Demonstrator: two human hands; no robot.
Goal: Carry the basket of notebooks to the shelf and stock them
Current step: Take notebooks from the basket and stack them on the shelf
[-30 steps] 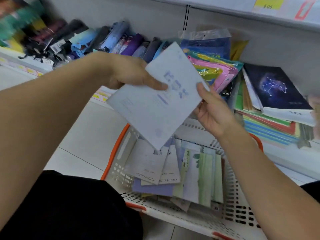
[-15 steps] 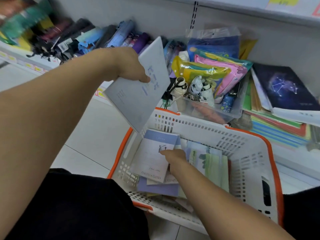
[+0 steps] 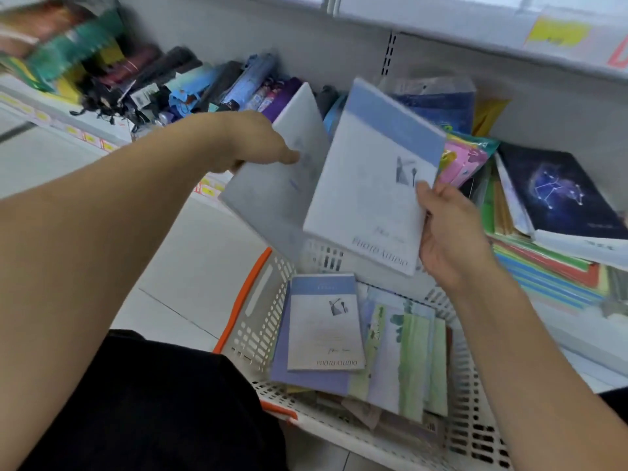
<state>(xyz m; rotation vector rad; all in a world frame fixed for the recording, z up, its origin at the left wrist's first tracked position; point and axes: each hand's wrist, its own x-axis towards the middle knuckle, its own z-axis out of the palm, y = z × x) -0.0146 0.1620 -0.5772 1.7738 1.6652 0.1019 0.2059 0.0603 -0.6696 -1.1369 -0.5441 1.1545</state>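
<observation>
Shelf (image 3: pixel 577 362): one, crowded; a careless insertion may topple its slanted stack.
Basket (image 3: pixel 258 321): one, below the hands, notebooks inside overlapping, uncountable.
Notebooks aloft: two, liable to slip.
- Left hand (image 3: pixel 251 141) pinches the grey notebook (image 3: pixel 272 198).
- Right hand (image 3: pixel 448 232) grips the blue-banded notebook (image 3: pixel 370 192).
</observation>
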